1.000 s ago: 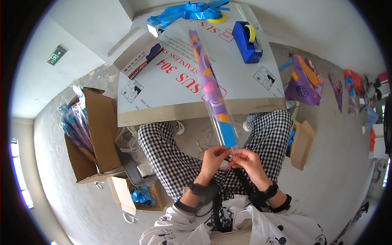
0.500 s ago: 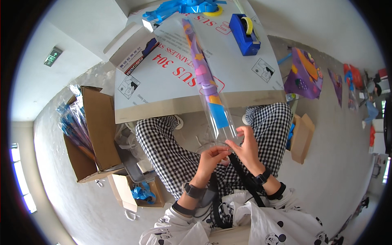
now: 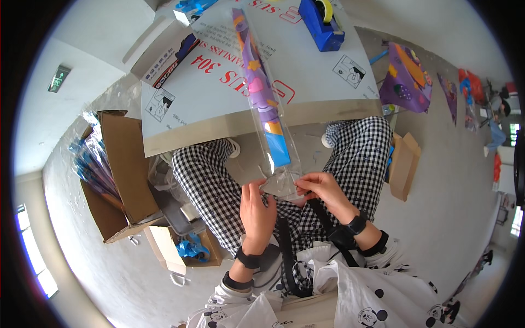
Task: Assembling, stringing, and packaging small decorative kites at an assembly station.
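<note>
A long clear plastic sleeve (image 3: 292, 150) runs from the table down toward my lap. Inside it lies a rolled, flattened purple, orange and blue patterned sheet (image 3: 261, 90), its blue end (image 3: 278, 150) nearest me. At the sleeve's near end, my right hand (image 3: 327, 192) pinches the plastic edge between thumb and fingers. My left hand (image 3: 257, 213) is at the opposite side of that end, its fingers pointing up and the thumb apart. Its fingertips are close to the plastic; whether they touch it I cannot tell.
On the table (image 3: 197, 123) stand a blue tape dispenser (image 3: 322, 27) and a white printed box (image 3: 164, 57). Left on the floor, a tall carton (image 3: 128, 169) holds wrapped bundles, beside a small box (image 3: 191, 249) with blue strips. Another carton (image 3: 403, 167) and purple patterned cloth (image 3: 407, 79) are at right.
My hands have moved apart from close together; the left has shifted left and its fingers have loosened. The sleeve's near end shows wider between them. The whole view has shifted somewhat.
</note>
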### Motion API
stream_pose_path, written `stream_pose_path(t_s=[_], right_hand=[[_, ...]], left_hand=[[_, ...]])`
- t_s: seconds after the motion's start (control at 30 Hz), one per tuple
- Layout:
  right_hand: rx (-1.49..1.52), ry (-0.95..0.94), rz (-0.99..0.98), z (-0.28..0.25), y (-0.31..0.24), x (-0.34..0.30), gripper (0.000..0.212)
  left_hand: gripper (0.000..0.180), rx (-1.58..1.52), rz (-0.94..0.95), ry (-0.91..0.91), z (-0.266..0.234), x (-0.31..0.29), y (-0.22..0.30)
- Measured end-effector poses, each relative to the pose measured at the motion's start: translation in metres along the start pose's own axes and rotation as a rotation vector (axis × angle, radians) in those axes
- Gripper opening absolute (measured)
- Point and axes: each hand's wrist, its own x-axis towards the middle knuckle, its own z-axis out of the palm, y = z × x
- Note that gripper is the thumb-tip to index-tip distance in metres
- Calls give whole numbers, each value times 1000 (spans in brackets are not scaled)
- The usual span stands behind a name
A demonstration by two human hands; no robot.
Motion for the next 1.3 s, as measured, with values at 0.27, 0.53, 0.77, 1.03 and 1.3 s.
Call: stream_pose_path(t_s=[0.27,0.53,0.77,1.03,1.3], right_hand=[[-162,-30,-125,16,-8,-4,19],[-248,14,-222,22,-16,-2,15],[-263,21,-305,27,-17,1,13],[-181,78,-360,27,-25,-4,25],[-97,220,-506,10,-34,9,6]], left_hand=[[17,68,364,-48,8,6,17],[17,110,404,-18,7,7,16],[17,215,534,-23,7,9,16],[20,17,505,-139,2,6,21],[16,-254,315,-406,-28,-10,29]])
